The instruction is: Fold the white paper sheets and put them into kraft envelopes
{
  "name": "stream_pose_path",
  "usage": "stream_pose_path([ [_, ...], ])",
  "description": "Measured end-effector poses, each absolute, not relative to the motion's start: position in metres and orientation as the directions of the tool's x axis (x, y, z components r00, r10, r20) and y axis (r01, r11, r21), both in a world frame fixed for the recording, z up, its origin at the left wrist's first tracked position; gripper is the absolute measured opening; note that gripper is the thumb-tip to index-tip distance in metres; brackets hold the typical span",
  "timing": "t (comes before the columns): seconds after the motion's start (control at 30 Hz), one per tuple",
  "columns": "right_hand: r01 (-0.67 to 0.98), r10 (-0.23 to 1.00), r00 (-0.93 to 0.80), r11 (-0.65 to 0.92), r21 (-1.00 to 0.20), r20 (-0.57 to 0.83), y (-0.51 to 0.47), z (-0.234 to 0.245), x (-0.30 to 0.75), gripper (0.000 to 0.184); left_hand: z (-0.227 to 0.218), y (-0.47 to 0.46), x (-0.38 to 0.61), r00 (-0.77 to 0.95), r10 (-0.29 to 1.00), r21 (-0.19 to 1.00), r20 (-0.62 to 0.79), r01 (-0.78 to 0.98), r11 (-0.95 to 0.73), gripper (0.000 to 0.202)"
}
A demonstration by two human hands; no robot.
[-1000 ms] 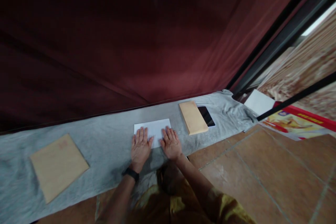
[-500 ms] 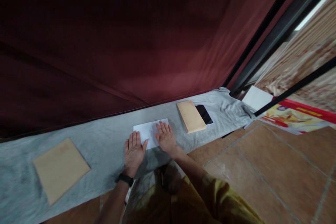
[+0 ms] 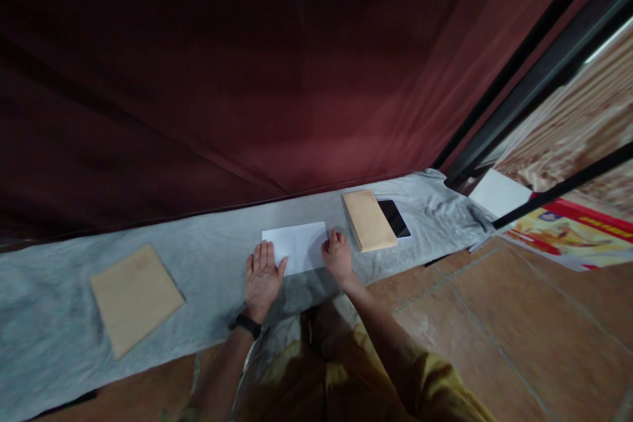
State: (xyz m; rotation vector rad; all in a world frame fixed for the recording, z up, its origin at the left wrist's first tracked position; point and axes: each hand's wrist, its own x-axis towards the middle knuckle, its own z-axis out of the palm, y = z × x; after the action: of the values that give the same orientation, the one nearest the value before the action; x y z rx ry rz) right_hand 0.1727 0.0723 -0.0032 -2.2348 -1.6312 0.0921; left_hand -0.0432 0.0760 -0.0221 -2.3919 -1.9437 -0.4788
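A folded white sheet of paper (image 3: pixel 301 247) lies on the grey cloth (image 3: pixel 217 244) in front of me. My left hand (image 3: pixel 262 277) rests flat over its left edge, fingers stretched out and thumb apart. At the paper's right edge is my right hand (image 3: pixel 337 256), its fingers curled in and closed on that edge; the fingertips are partly hidden. Just right of this hand sits a stack of brown envelopes (image 3: pixel 370 221), partly covering a dark-screened tablet or phone (image 3: pixel 395 219). A single brown envelope (image 3: pixel 137 300) lies off to the left.
A dark red curtain (image 3: pixel 297 112) hangs along the far edge of the cloth-covered surface. Black metal bars (image 3: pixel 558 198) stand at the right. Beyond them are a white box-like object (image 3: pixel 507 192) and a printed red and yellow sheet (image 3: pixel 573 231). Brown floor tiles (image 3: pixel 524 316) spread out below right.
My right hand has slid from lying flat on the paper to its right edge, and its fingers have curled. The left hand stays flat on the left side. The view has shifted slightly.
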Motion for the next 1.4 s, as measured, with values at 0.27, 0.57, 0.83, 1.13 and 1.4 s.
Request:
stream_pose_path([
  [0.27,0.733,0.896,0.443,-0.350,-0.584,0.019,0.084,0.003,0.172,0.018,-0.019,0.075,-0.042,0.166,0.958,0.188,0.235,0.959,-0.212,0.068],
  [0.57,0.572,0.930,0.317,-0.030,-0.820,0.187,0.097,0.063,0.182,0.024,-0.015,0.073,-0.057,-0.004,0.947,0.537,0.321,0.824,-0.178,0.064],
  [0.83,0.831,0.878,-0.253,0.412,-0.373,0.406,0.049,0.111,0.174,0.024,-0.015,0.075,-0.069,-0.221,0.934,0.742,0.279,0.668,-0.064,0.055],
  [1.13,0.804,0.858,-0.440,0.509,-0.309,0.266,-0.003,0.007,0.171,0.035,-0.020,0.075,-0.063,-0.059,0.924,0.752,0.378,0.602,-0.269,0.039],
  [1.4,0.803,0.884,-0.360,0.457,-0.383,0.298,-0.022,-0.023,0.192,0.050,-0.009,0.091,0.013,0.660,0.739,0.359,0.136,0.662,-0.658,0.048],
])
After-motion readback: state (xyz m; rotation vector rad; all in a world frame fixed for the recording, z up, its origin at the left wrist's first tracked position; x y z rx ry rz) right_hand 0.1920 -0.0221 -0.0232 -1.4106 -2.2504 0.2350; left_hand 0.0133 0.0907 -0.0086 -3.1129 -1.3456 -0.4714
